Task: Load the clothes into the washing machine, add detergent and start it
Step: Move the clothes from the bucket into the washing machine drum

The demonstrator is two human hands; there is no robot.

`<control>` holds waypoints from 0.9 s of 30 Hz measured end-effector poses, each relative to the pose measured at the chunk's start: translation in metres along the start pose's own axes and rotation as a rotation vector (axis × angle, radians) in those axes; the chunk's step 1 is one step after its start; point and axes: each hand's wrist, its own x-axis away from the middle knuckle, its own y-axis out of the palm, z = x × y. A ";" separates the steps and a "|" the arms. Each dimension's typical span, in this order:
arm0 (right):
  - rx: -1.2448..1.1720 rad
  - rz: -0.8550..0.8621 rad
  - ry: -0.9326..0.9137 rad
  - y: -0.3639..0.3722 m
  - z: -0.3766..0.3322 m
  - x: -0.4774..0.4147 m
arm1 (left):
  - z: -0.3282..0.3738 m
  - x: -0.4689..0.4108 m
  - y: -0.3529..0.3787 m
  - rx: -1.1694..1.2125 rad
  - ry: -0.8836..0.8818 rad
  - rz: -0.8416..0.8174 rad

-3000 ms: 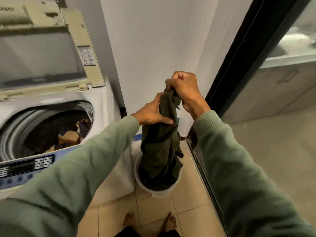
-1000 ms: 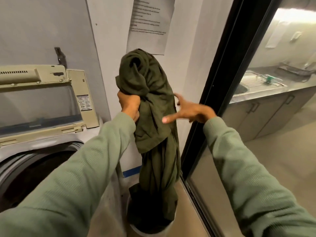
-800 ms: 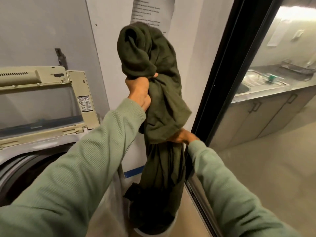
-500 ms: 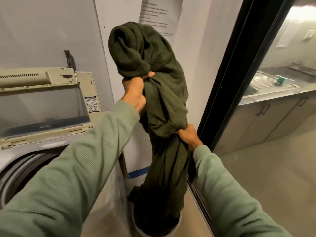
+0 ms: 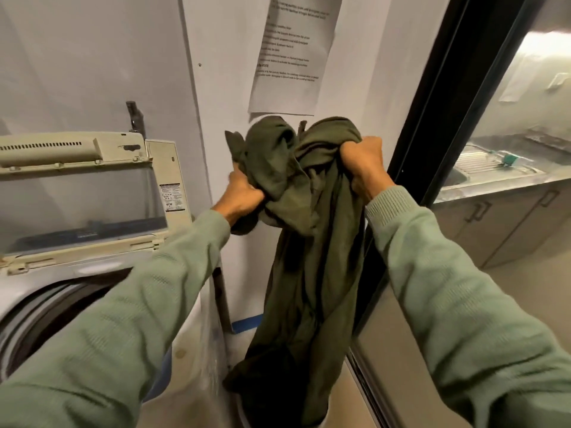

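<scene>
Where the dark olive-green cloth garment (image 5: 309, 248) hangs lowest, the frame cuts it off, and my pale green knit sleeve (image 5: 123, 335) hides most of the white top-loading washing machine's (image 5: 40, 282) drum. My left hand (image 5: 244, 196) and right hand (image 5: 364, 168) each clench its bunched top, held up just right of the machine.

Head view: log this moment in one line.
left hand: grips green garment | right hand: grips same garment | washing machine lid: open

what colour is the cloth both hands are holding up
Dark olive green, plain with no pattern; the bunched fabric garment shows best in the head view, the only one.
</scene>
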 end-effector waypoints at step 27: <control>0.346 -0.649 0.005 -0.024 0.135 0.040 | 0.057 0.015 0.042 0.999 -0.324 0.341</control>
